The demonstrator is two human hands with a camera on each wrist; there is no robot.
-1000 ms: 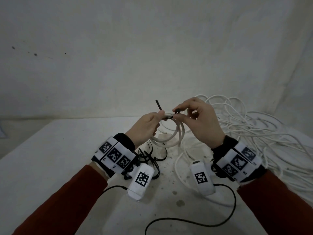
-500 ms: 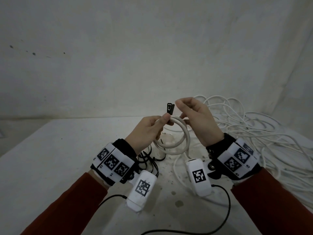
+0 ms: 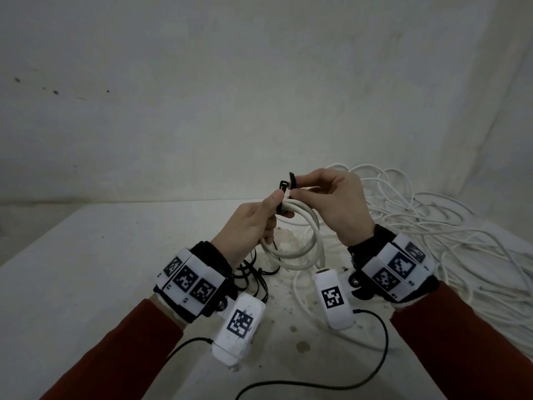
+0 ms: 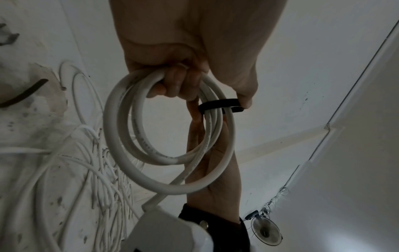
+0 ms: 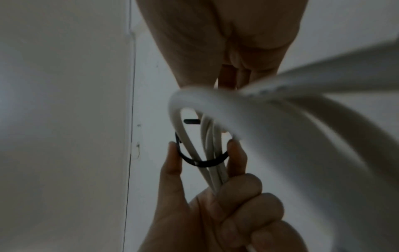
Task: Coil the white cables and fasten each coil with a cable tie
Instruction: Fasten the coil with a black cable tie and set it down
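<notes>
- Table (image 3: 86, 269): loose cables (image 3: 432, 226) heaped along its right edge, spare ties (image 3: 253, 272) near its middle.
- Coil (image 3: 300, 241): raised above the table's middle, between both hands.
- Left hand (image 3: 248, 229): clenched round coil, thumb on tie.
- Right hand (image 3: 337, 203): pinching tie end.
- Tie (image 4: 218, 105): black, looped round the coil strands.

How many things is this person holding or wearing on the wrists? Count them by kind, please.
Coiled white cable: 1
Black cable tie: 1
White wrist cameras: 2
Patterned wristbands: 2
Total: 6
</notes>
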